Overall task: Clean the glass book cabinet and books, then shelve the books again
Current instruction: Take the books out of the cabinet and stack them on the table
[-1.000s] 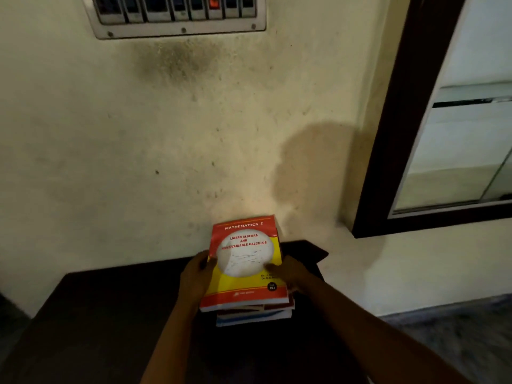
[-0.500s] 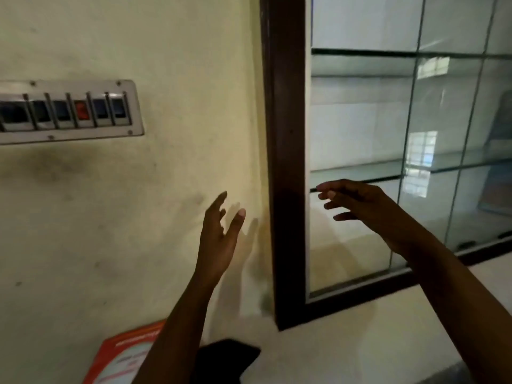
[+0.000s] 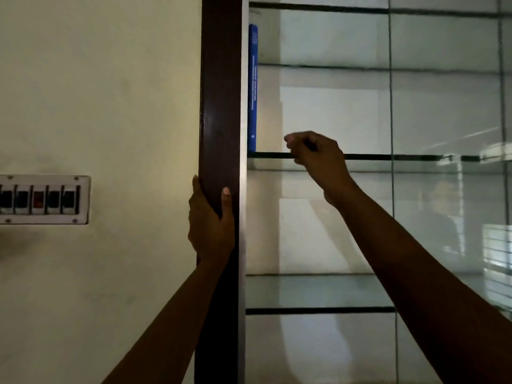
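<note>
The person stands close to the glass book cabinet [image 3: 443, 106]. The left hand [image 3: 212, 225] wraps its grip round the dark wooden frame [image 3: 220, 92], thumb on the front face and fingers curled round the outer edge beside the wall [image 3: 110, 79]. The right hand [image 3: 315, 159] is raised at the front edge of a glass shelf [image 3: 388, 157], fingers bunched and curled. Whether that grip pinches the shelf edge, something small, or nothing cannot be told in the dim light. One blue book [image 3: 252, 87] stands upright at the far left end of that shelf, tight against the cabinet's inner side and just left of the right hand; no other books show on the shelves. The step in hand looks like reaching in for this last book, or working along the shelf edge. To do it well, the left hand should brace on the frame only, not the glass. The right hand should move left along the shelf, take the spine low, tip the book outward before lifting, and avoid knocking the shelf edge. A switch panel [image 3: 41, 199] sits on the wall, well apart.
</note>
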